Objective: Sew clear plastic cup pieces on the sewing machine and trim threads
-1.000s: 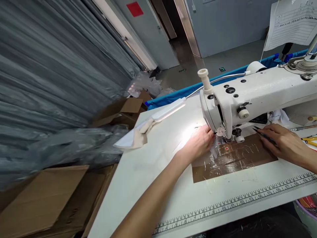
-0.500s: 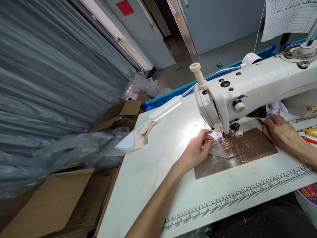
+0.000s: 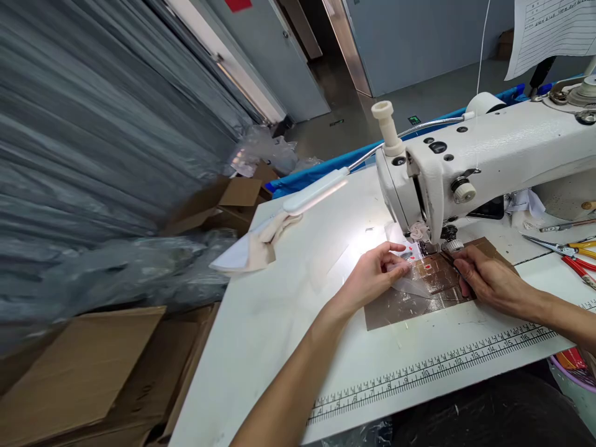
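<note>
My left hand [image 3: 378, 272] pinches the edge of a thin white fabric piece [image 3: 412, 285] with small red marks, lying at the needle area of a white sewing machine [image 3: 507, 152]. In my right hand [image 3: 491, 282] is a slim dark tool that looks like tweezers [image 3: 449, 257]; its tip points toward the presser foot and the fabric. Most of the tool is hidden by the fingers. Under the fabric and both hands' fingertips lies a brown metal-coloured plate [image 3: 388, 313].
A lamp [image 3: 316, 189] lights the white table [image 3: 279, 329] beside a beige and white cloth [image 3: 256, 248]. Pliers with red handles [image 3: 577, 270] and yellow-handled ones [image 3: 582, 248] lie at the right. Cardboard boxes [image 3: 84, 366] stand left; a ruler strip [image 3: 428, 372] runs along the front edge.
My right hand has moved left from the table's right part to the needle area, bringing the dark tweezers along. My left hand stays on the fabric. The view has shifted slightly.
</note>
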`<state>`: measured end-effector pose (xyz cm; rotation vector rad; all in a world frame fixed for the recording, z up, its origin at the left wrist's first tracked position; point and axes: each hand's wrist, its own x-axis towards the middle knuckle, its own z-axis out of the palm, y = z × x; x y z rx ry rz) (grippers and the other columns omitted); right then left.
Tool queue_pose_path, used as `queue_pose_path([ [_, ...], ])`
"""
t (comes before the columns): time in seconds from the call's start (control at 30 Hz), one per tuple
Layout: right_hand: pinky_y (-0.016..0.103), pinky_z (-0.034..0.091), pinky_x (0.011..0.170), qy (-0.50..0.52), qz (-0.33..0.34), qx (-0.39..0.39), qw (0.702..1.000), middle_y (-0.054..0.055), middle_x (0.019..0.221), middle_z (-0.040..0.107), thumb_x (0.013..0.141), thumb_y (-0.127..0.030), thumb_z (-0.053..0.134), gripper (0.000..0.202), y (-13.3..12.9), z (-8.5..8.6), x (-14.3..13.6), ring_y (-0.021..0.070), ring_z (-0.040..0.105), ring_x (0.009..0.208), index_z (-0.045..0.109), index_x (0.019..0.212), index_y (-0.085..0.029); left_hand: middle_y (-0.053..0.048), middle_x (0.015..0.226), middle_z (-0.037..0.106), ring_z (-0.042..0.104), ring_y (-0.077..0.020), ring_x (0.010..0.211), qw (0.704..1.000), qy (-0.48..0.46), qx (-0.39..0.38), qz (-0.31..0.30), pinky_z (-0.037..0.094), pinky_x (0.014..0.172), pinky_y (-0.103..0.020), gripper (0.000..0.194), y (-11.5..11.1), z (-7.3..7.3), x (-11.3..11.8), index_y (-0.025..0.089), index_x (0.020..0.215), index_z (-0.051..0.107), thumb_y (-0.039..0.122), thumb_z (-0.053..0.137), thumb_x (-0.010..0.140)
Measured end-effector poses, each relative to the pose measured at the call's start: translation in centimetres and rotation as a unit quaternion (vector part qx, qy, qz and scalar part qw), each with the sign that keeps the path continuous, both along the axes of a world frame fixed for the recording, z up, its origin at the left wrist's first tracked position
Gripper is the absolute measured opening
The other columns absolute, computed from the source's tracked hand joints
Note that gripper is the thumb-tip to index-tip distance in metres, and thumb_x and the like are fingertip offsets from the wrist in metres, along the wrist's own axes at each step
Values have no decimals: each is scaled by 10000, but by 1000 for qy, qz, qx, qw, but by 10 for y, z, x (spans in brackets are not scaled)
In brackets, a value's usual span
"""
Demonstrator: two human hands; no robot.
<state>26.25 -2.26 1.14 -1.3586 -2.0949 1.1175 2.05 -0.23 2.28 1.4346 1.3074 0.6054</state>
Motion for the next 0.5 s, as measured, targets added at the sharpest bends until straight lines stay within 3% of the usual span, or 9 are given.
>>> queue_pose_path([
  [0.23,277,416,522,3,95,48,994,18,646,598,963,-292,282,290,-1,7,-11,153,525,536,539,1031,-174,12,701,631,572,-112,635,990,-96,-52,91,427,626,-264,226,-2,3,10,171,939,588,209,687,739],
  [0.33,295,428,563,-36,57,91,994,43,703,631,964,-298,303,274,4,7,-21,165,561,582,553,969,-187,20,683,620,559,-108,626,986,-117,-66,97,419,623,-259,260,-3,4,14,169,936,567,194,692,709],
  [0.5,314,356,489,-167,4,110,980,53,561,583,1011,-381,197,484,17,6,-39,177,526,472,578,777,-197,31,670,614,560,-108,617,981,-131,-63,125,421,611,-257,296,-5,5,18,170,929,533,184,691,679],
])
